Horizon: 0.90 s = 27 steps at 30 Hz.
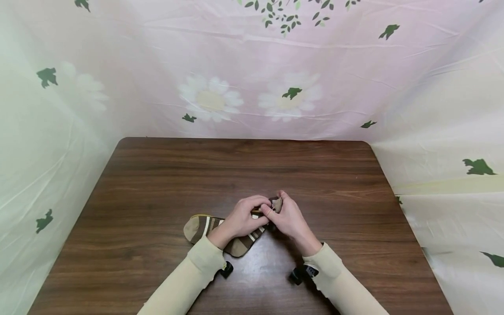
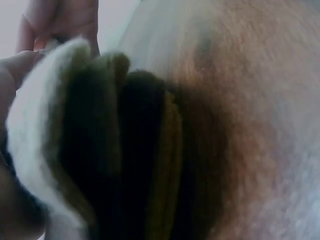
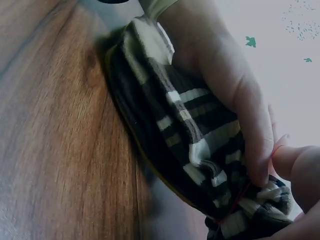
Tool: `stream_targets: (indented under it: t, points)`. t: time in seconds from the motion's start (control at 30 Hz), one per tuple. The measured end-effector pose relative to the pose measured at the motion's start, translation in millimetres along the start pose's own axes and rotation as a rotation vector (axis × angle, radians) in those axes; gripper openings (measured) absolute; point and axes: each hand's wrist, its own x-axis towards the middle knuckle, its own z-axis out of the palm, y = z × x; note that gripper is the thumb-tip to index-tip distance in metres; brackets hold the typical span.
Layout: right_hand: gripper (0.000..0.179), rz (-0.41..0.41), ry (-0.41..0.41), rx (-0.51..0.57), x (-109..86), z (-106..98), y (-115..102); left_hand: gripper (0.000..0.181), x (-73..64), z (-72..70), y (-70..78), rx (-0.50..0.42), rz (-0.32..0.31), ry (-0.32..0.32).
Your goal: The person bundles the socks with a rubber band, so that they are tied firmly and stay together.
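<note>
A pair of brown, black and cream striped socks [image 1: 240, 246] lies bunched together near the table's front, beige toes to the left. My left hand [image 1: 243, 218] grips them from above, close to the cuff end. A thin red rubber band [image 3: 235, 206] runs round the gathered cuffs in the right wrist view. At the cuffs, my right hand [image 1: 290, 218] pinches the band, its thumb meeting the left fingertips. In the left wrist view the socks [image 2: 90, 145] fill the near side, dark and blurred, with my right hand [image 2: 75, 22] behind them.
The dark wooden table [image 1: 165, 175] has rounded back corners. Pale printed cloth [image 1: 252, 57] with flowers and green leaf shapes hangs around its back and sides. Black wrist cameras sit under both cream sleeves [image 1: 185, 275].
</note>
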Motion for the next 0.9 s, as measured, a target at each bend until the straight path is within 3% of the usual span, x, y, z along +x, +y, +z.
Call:
stream_targets:
  t: [0.17,0.33,0.43,0.57,0.63,0.73,0.9]
  points:
    - [0.061,0.004,-0.026,0.036,0.9,-1.1,-0.2,0.038,0.8,3.4,0.0,0.009,-0.031,0.005]
    - [0.077,0.037,-0.073,0.064,2.0,-5.6,0.3,0.031,1.0,1.4,-1.9,-0.034,0.043,0.004]
    - [0.081,0.064,-0.153,0.186,3.5,-9.0,1.9,0.021,0.3,-1.5,-2.8,-0.081,0.078,-0.052]
    - [0.081,0.054,-0.257,0.240,6.9,-13.5,4.8,0.014,-0.6,-5.6,-4.0,-0.090,0.086,-0.150]
    - [0.078,0.026,-0.293,0.224,9.7,-15.5,5.4,0.013,-1.0,-7.6,-4.9,-0.084,0.066,-0.208]
    - [0.074,-0.013,-0.377,0.281,14.7,-17.9,7.2,0.018,-1.7,-10.3,-7.0,-0.093,0.027,-0.286]
    - [0.068,-0.040,-0.499,0.365,22.2,-19.9,14.2,0.028,-2.0,-9.6,-13.6,-0.232,-0.002,-0.338]
